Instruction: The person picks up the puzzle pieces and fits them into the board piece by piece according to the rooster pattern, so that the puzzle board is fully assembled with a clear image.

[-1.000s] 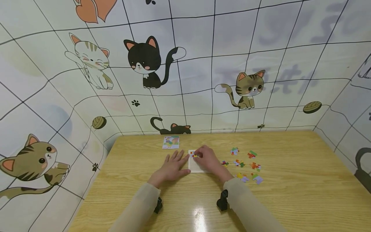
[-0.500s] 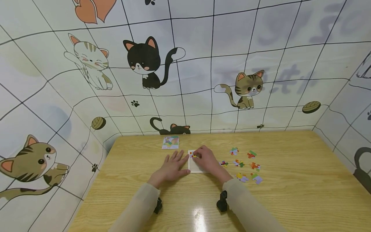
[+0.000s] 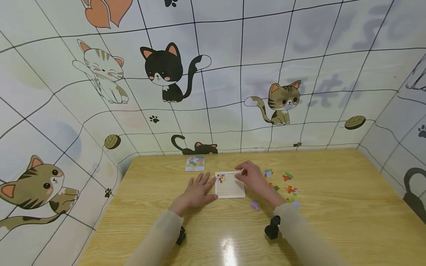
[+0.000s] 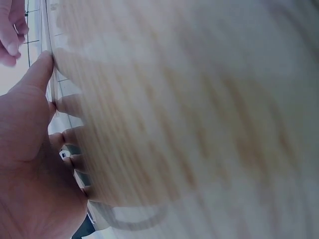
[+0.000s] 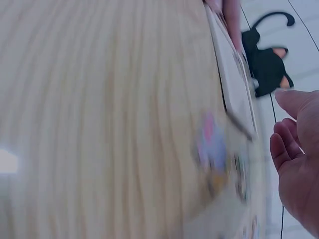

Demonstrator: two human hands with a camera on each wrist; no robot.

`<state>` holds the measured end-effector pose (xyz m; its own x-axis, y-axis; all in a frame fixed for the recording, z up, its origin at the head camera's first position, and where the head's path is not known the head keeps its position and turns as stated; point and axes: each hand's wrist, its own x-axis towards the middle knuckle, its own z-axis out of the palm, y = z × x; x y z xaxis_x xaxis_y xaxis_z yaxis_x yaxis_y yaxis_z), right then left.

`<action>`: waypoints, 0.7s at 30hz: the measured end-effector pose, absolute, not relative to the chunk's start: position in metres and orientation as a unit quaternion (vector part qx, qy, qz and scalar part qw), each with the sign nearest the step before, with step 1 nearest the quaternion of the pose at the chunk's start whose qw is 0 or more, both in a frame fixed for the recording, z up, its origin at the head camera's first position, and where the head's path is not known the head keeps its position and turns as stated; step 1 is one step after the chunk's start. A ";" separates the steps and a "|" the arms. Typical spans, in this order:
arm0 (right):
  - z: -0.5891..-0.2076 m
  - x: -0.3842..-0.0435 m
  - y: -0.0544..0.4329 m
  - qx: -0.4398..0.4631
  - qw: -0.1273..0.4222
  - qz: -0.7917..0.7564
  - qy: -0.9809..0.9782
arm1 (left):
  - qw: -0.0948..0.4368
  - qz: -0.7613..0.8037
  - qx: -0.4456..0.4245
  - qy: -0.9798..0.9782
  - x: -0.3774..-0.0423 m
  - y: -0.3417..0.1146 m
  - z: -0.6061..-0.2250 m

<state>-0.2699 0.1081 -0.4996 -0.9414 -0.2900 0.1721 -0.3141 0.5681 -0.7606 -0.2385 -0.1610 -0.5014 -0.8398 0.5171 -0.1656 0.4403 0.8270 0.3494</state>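
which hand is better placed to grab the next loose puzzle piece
Probably the right hand: it looks empty and is nearer the loose pieces, while the left hand is left of the tray.

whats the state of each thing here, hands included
tray, mostly unfilled
placed pieces, in the tray's far left corner
loose pieces, scattered to the tray's right
picture card, lying flat
left hand, fingers spread at the tray's left edge
right hand, above the tray's right side, no piece visible in it
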 end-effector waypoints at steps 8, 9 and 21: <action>-0.496 -0.271 0.170 0.155 0.035 0.417 -0.895 | 0.123 0.151 0.255 0.947 -0.236 -0.161 -0.501; -0.497 -0.271 0.177 0.153 0.033 0.416 -0.896 | 0.123 0.152 0.254 0.947 -0.236 -0.161 -0.501; -0.507 -0.272 0.226 0.107 0.003 0.405 -0.908 | 0.123 0.154 0.257 0.946 -0.236 -0.161 -0.503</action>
<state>-0.2724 0.2265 -0.5069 -0.9772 -0.1915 0.0916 -0.1961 0.6487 -0.7353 -0.2362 -0.1612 -0.5028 -0.8376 0.5243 -0.1533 0.4483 0.8202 0.3554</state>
